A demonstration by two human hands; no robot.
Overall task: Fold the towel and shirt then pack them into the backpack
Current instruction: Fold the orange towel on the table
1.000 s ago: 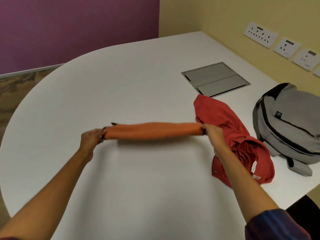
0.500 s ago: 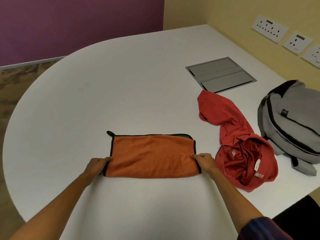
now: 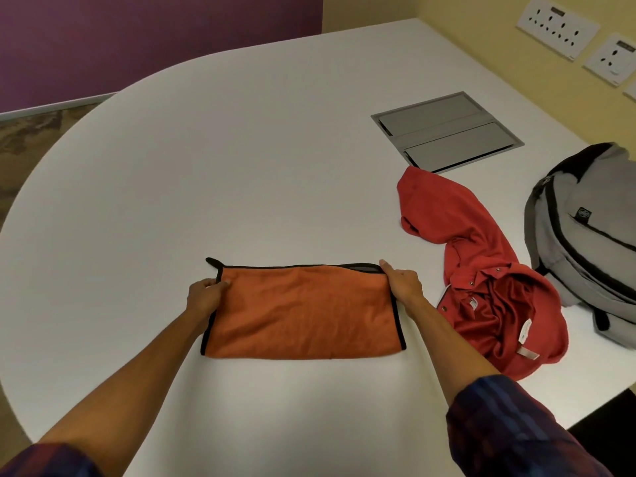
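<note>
I am reaching both forearms forward over the white table point(image 3: 241, 149), my sleeves pushed back near the elbows. My left hand point(image 3: 205, 295) is lying at the far left corner of the orange towel point(image 3: 303, 315), knuckles up, the fingers curled in and the thumb pressing on the cloth beside the black edging, so it is closing in a pinch on that corner. A small black loop point(image 3: 212, 262) is sticking out from the towel just past this hand. The towel is lying flat in front of me, folded into a wide rectangle with black trim along its short sides and far edge.

My right hand point(image 3: 402, 282) is resting at the far right corner of the towel, wrist straight, fingers bent over the black edge and gripping it, the index finger pointing along the far edge.

Just beside my right forearm the red shirt point(image 3: 481, 270) is lying crumpled and unfolded, its collar and labels facing up. Farther right, near the table's edge, the grey backpack point(image 3: 592, 235) is lying flat, close to the shirt. Beyond the shirt a grey hatch point(image 3: 447, 132) is sitting flush in the tabletop, and white sockets point(image 3: 557, 27) are lining the yellow wall.
</note>
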